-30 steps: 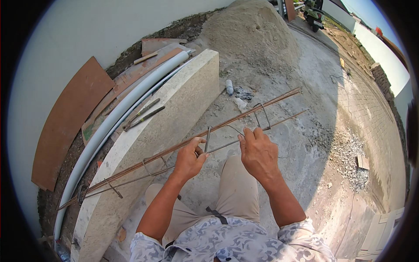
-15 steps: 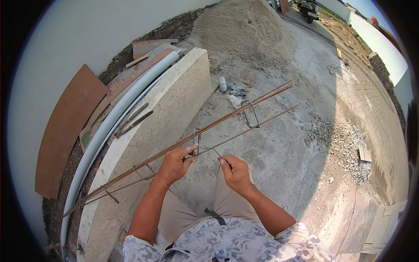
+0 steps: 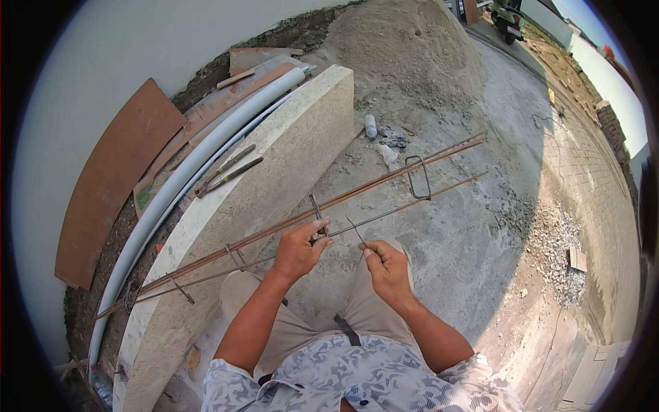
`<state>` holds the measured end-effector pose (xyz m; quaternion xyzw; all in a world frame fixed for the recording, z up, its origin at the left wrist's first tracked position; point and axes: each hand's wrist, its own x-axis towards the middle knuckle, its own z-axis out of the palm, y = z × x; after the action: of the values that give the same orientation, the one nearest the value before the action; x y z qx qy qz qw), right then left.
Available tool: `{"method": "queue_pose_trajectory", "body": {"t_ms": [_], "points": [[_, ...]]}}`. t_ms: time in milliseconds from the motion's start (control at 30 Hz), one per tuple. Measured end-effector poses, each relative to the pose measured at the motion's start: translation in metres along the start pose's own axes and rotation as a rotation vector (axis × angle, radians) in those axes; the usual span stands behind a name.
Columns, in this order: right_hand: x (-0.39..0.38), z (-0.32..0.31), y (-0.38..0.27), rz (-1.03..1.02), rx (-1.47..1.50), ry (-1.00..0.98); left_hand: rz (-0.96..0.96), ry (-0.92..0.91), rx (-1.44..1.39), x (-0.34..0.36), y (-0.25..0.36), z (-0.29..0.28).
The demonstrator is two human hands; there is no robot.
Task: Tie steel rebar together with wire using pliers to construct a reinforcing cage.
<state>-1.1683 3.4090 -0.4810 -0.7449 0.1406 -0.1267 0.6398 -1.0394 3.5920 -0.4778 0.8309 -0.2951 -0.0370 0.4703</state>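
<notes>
Several long rust-brown steel bars [image 3: 280,225] lie slantwise before me, resting on the pale concrete block at their left end. A single bar [image 3: 395,209] runs below them, joined by bent steel stirrups. My left hand [image 3: 296,248] pinches one stirrup [image 3: 316,206] where it meets the lower bar. In my right hand [image 3: 388,270] a thin dark wire [image 3: 355,231] is pinched, its bent tip pointing up across the lower bar. Another stirrup [image 3: 418,177] stands farther right, and smaller ones sit toward the left end.
The concrete block [image 3: 288,154] stands at my left, with pincers [image 3: 230,172] on top. Behind it lie a grey pipe [image 3: 175,175] and a brown board [image 3: 113,192]. A sand pile [image 3: 412,48] rises ahead. A bottle [image 3: 371,128] lies beyond the bars; gravel [image 3: 559,254] is at right.
The view has shifted, so the scene sits farther right. My right hand's wire now reaches up past the lower bar. My left hand stays at the stirrup, which looks more tilted.
</notes>
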Motion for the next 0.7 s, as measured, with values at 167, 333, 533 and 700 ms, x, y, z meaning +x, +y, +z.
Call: {"method": "queue_pose_trajectory", "body": {"t_ms": [167, 333, 533, 700], "points": [[-0.024, 0.011, 0.01, 0.09, 0.012, -0.003, 0.064, -0.003, -0.027, 0.005, -0.011, -0.003], [-0.036, 0.025, 0.03, 0.152, -0.034, -0.039, -0.024, 0.01, -0.1, 0.008, -0.004, -0.003], [-0.029, 0.04, 0.029, 0.161, -0.069, -0.041, -0.051, 0.086, -0.029, 0.008, -0.009, -0.001], [-0.017, 0.05, 0.043, 0.186, -0.132, -0.075, -0.107, 0.064, 0.105, 0.007, -0.002, -0.001]]}}
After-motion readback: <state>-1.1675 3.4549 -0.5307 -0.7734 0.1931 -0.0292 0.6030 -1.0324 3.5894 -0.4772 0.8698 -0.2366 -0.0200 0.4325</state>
